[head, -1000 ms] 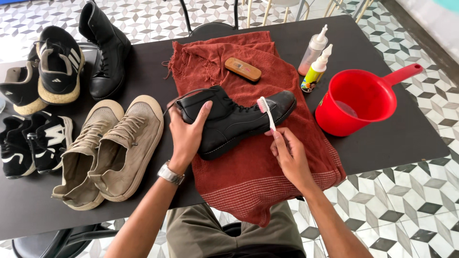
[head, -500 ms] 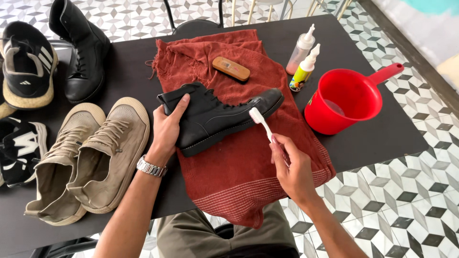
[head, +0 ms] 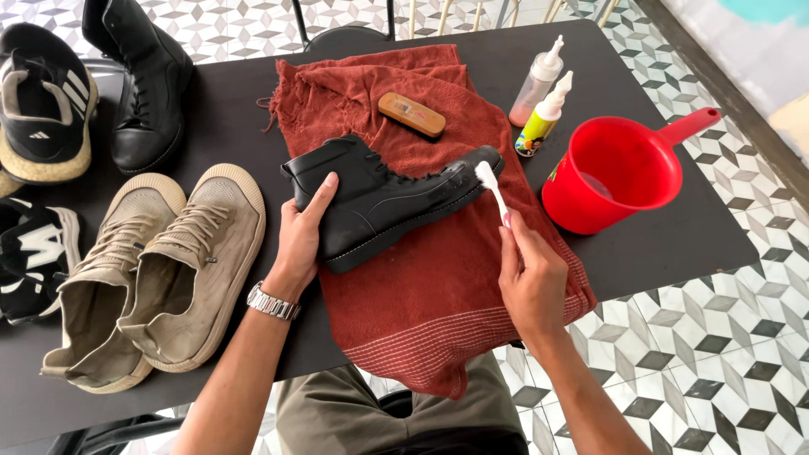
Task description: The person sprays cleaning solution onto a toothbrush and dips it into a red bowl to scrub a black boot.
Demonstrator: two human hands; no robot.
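A black lace-up boot (head: pixel 388 198) lies on its side on a rust-red towel (head: pixel 430 286) spread over a dark table (head: pixel 674 244). My left hand (head: pixel 302 240), with a metal watch at the wrist, grips the boot at its heel end. My right hand (head: pixel 529 274) holds a white toothbrush (head: pixel 490 187), whose bristle head touches the toe of the boot. A wooden brush (head: pixel 411 114) rests on the towel behind the boot.
A red plastic dipper (head: pixel 619 173) with some water stands at the right. Two squeeze bottles (head: pixel 543 105) stand behind it. A pair of beige sneakers (head: pixel 160 270), a second black boot (head: pixel 139 80) and black-and-white sneakers (head: pixel 38 101) fill the table's left side.
My right hand has brought the toothbrush from the boot's shaft side up to the toe. The camera view has shifted, and my left hand still holds the heel.
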